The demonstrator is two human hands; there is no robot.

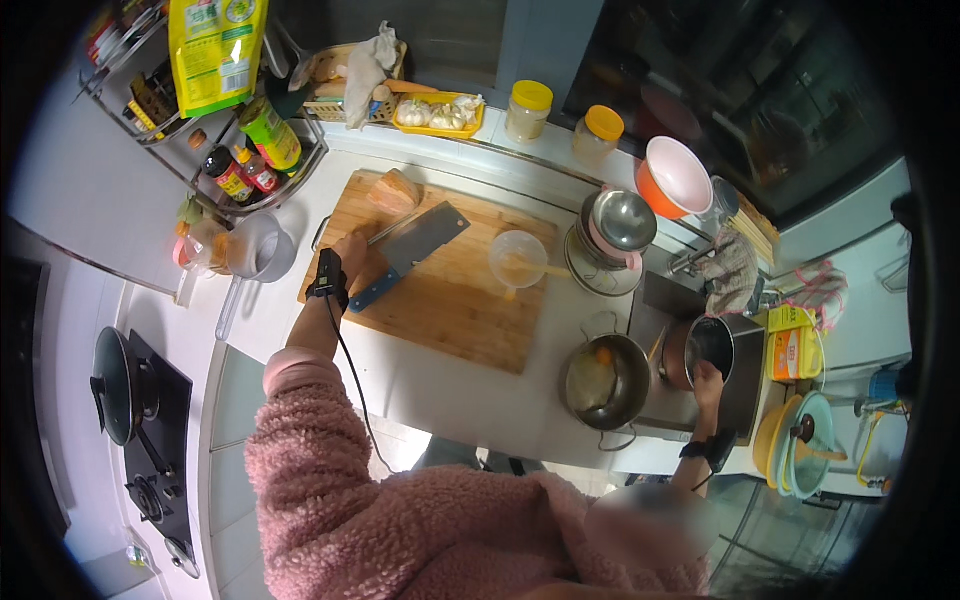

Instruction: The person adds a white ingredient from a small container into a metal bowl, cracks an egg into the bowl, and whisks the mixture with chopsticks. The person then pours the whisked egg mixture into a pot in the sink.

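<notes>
My left hand [351, 253] is at the left part of a wooden cutting board [457, 300], at the end of a thin metal utensil [391, 229]; its grip is unclear. Beside it lies a cleaver [426, 238] with a blue handle, and a piece of orange-pink food [394, 192] sits behind. A clear plastic cup [517, 259] stands on the board with a wooden utensil [551, 270]. On the right, my right hand [707, 381] grips the near rim of a deep pot [679, 352] over the sink. A two-handled metal pot [630, 397] holding pale food and something orange stands left of the sink.
Stacked bowls [624, 219] stand behind the sink, near the faucet [686, 261]. A clear saucepan [262, 247] is left of the board. Jars [529, 112] and a garlic tray [439, 129] line the sill. Far left is a stove [169, 420] with a lidded pan [116, 386]; basins [814, 420] stand right.
</notes>
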